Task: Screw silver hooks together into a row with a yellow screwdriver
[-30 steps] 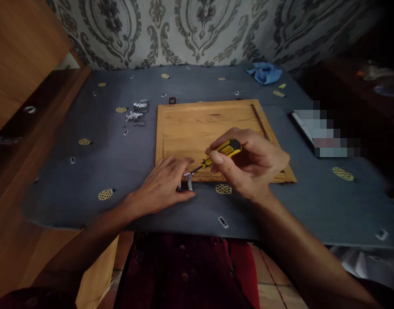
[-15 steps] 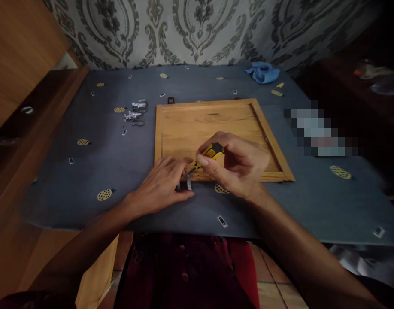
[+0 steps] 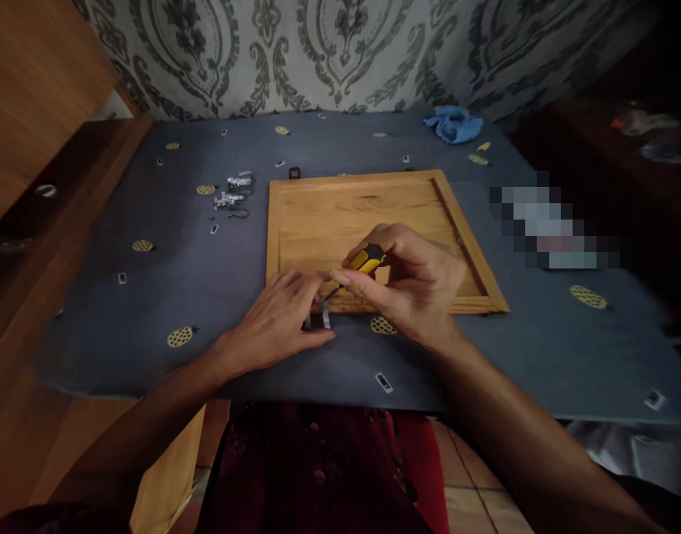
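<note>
A framed wooden panel (image 3: pixel 329 215), like a cabinet door, lies flat on the cloth-covered table. At its near edge sits a metal hinge (image 3: pixel 326 317), partly covered by my left hand (image 3: pixel 288 315). The fingers of that hand bend over the panel's edge while the thumb lies below, steadying the hinge between them. My right hand (image 3: pixel 415 285) pinches the yellow and black handle of a screwdriver (image 3: pixel 368 257). Its shaft slants down to the left and its tip meets the hinge, though a screw there is too small to make out.
Several loose metal hinges (image 3: pixel 232 199) lie on the tablecloth (image 3: pixel 168 289) left of the panel. A crumpled blue cloth (image 3: pixel 455 124) is at the back right. A pixelated patch covers something on the right. Patterned fabric (image 3: pixel 340 52) hangs behind, and a wooden cabinet (image 3: pixel 40 89) stands left.
The fingers of my right hand have shifted around the screwdriver handle, which shows more of its yellow side now. My left hand, the hinge and the panel stay in place.
</note>
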Demonstrator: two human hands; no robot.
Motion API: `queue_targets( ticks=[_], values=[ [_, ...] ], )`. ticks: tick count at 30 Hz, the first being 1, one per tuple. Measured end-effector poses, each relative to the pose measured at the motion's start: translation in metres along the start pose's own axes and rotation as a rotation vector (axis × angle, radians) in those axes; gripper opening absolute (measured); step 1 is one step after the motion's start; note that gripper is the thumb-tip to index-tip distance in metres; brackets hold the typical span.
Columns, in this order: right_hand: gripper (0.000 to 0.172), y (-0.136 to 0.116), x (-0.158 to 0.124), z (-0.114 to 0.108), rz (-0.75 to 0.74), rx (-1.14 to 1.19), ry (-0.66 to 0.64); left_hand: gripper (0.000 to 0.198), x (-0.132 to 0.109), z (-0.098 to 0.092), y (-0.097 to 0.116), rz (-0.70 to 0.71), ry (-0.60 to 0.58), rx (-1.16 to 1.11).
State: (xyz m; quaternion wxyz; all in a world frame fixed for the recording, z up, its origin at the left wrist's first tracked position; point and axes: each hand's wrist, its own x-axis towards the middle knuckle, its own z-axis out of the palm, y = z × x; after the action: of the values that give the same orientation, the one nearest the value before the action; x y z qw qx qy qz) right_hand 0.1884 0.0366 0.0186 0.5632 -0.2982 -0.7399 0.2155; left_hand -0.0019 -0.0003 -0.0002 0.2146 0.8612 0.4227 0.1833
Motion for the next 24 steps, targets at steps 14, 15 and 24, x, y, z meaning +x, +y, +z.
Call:
queue_targets(
  ticks=[14,15,24],
  values=[
    [0.030,-0.013,0.006,0.000,0.050,0.030,0.246,0.059,-0.001,-0.001,0.001,-0.023,-0.012,-0.013],
    [0.030,-0.013,0.006,0.000,0.048,0.022,0.226,0.058,-0.001,-0.001,0.001,-0.024,-0.014,-0.011],
    [0.026,-0.004,0.000,0.001,0.012,0.008,0.098,0.056,0.001,-0.001,0.001,-0.029,-0.025,-0.002]
  ],
)
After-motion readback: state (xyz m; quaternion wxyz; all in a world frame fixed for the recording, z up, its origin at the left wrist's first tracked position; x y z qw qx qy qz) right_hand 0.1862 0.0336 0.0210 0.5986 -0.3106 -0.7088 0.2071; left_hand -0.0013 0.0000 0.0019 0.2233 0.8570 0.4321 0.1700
